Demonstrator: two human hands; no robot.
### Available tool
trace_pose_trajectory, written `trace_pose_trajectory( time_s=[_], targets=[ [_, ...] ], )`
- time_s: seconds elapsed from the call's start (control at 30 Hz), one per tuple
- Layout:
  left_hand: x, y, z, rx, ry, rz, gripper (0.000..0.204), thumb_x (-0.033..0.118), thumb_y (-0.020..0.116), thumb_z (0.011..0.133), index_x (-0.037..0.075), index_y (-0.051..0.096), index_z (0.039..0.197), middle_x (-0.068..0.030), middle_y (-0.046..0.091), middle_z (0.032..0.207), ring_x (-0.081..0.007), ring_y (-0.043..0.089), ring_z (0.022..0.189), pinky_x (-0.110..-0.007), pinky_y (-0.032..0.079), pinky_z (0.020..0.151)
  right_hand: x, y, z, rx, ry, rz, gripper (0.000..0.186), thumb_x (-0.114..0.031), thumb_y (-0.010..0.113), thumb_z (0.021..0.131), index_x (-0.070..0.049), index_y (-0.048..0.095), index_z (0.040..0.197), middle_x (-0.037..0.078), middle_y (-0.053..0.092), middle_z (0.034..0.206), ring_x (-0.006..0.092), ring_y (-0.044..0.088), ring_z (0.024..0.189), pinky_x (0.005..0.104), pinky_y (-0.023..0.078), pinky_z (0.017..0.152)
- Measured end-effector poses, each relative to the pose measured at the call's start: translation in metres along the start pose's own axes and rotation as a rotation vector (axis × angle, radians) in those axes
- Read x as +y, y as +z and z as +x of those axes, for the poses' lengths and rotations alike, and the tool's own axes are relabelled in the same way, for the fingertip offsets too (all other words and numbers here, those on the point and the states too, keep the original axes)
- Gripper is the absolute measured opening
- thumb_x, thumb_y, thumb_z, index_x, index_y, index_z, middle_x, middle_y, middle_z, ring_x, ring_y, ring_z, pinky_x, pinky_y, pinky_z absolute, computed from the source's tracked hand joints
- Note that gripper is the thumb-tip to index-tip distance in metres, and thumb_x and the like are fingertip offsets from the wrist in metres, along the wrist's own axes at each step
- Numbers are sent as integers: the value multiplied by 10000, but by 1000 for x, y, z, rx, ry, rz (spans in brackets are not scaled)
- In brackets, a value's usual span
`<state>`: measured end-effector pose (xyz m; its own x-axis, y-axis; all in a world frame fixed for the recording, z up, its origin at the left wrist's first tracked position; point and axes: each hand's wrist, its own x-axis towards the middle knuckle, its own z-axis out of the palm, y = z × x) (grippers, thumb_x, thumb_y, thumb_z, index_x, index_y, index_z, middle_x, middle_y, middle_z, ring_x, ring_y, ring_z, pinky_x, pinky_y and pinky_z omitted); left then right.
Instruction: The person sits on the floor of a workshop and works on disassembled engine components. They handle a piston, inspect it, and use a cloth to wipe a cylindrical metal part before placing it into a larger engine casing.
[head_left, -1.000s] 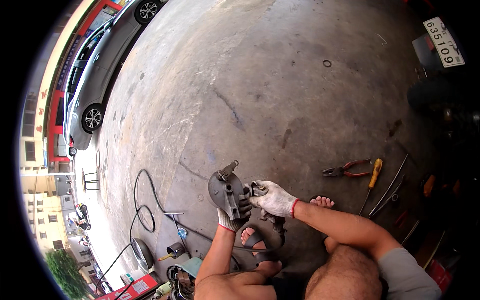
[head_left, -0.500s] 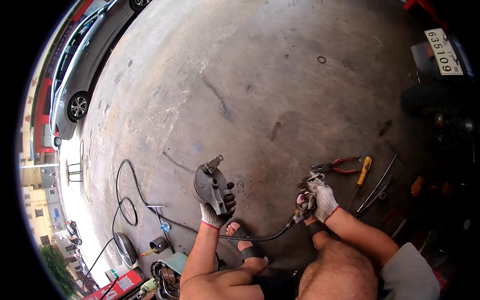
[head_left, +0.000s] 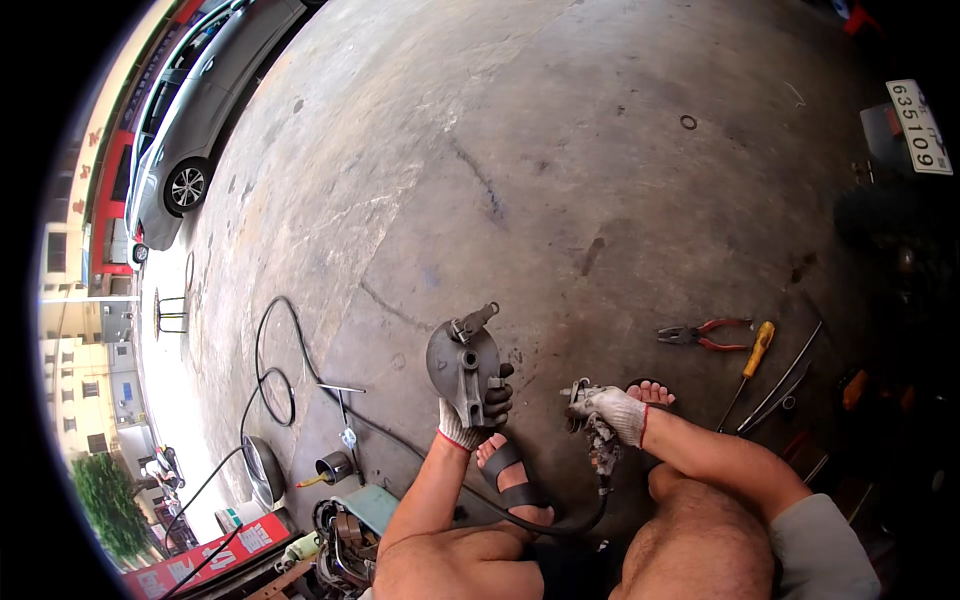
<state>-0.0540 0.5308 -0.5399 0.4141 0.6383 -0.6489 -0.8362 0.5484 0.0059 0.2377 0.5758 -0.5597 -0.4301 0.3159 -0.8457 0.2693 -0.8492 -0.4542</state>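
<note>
My left hand, in a pale glove with dark-coated fingers, grips a round grey brake drum cover plate. The plate stands tilted up, its lever arm at the top and a ribbed bar running down its front. To the right, my gloved right hand is closed around a grimy metal air tool. A black hose leaves the bottom of the tool and bends left below the plate. The tool's front end points left, apart from the plate. Part of its body is hidden by my fingers.
On the floor at right lie red-handled pliers, a yellow-handled screwdriver and thin rods. A T-handle wrench, a dark cup and a round basin are at left. A grey car stands beyond.
My right hand has moved left with the air tool, closer to the brake plate, and the tool's front now points left. The hose sags lower. My left hand still holds the plate.
</note>
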Motion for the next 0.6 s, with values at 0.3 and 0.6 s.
trace_pose_trajectory(
  time_s=[0.3, 0.6],
  targets=[
    [4, -11, -6, -27, -26, -46, 606, 476, 555, 981, 62, 481, 1418, -25, 498, 792, -143, 469, 599, -284, 340, 502, -54, -6, 15, 11, -210, 417, 361, -70, 698, 917, -53, 687, 1278, 30, 702, 877, 122, 597, 639, 286, 477, 560],
    [0, 15, 0, -4, 30, 50, 613, 481, 529, 996, 33, 498, 1413, -28, 582, 861, -163, 555, 669, -314, 451, 563, -72, -78, 20, 322, -448, 650, 493, -72, 633, 990, -145, 582, 1476, -23, 713, 1030, 72, 559, 657, 250, 458, 571]
  ],
)
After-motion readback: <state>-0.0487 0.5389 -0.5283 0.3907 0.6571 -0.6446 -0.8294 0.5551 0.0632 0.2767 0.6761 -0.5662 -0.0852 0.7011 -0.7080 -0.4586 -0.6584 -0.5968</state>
